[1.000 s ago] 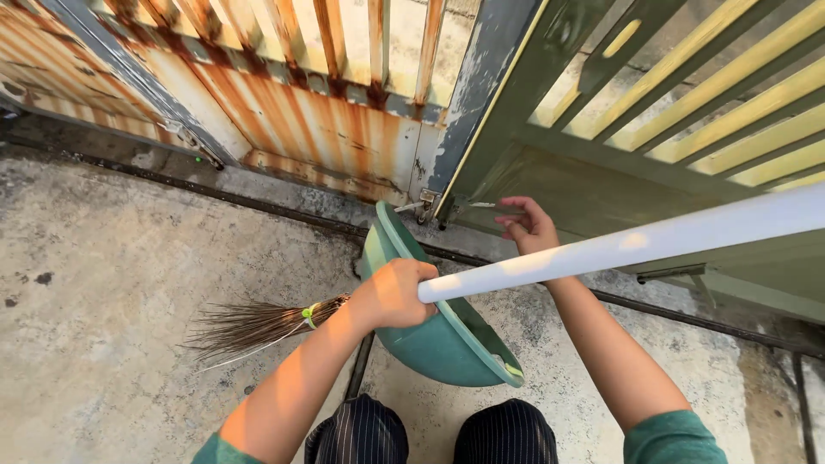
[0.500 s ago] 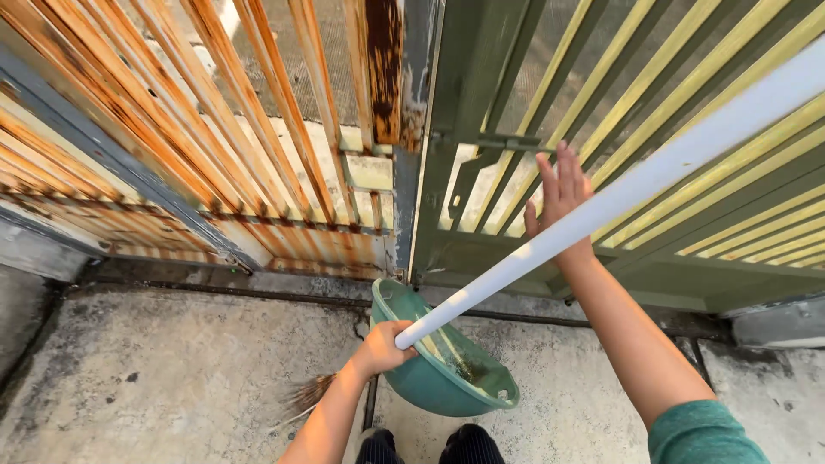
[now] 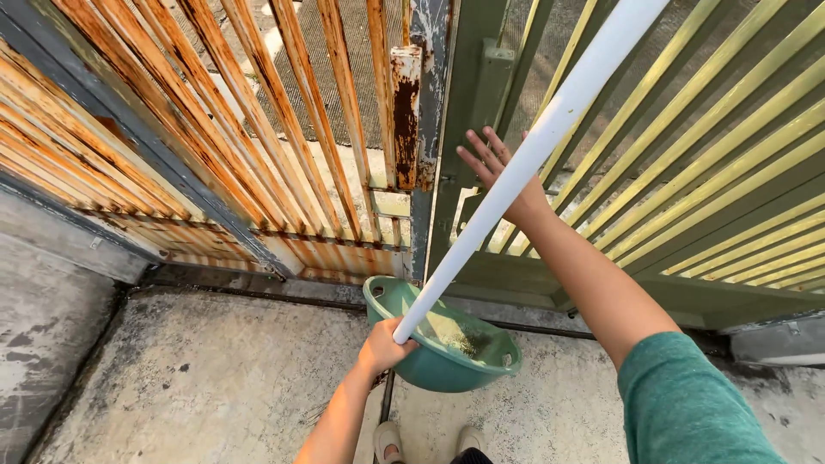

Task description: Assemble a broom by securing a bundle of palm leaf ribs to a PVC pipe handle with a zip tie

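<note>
Teal plastic, the dustpan-shaped basin [image 3: 447,344] hangs just above the stained concrete floor [image 3: 198,387], below the seam between the rusted orange slatted gate [image 3: 215,146] and the green slatted metal gate [image 3: 687,172]. The left hand [image 3: 384,345] has its fingers wrapped shut around the low end of the long white pole [image 3: 524,163], which appears to be the basin's handle. The right hand [image 3: 496,167] is raised with fingers spread wide, holding nothing, at the green gate's edge.

Risks, as judged: debris in the basin can spill if the one-handed grip tilts it; the pole can strike the slats; the rusty hinge plate [image 3: 406,112] near the right hand can scrape skin.

Not visible: the pole's upper end, cut off at the frame top; the joint between pole and basin; whether the right palm touches the gate. The feet [image 3: 425,440] are partly cropped.
</note>
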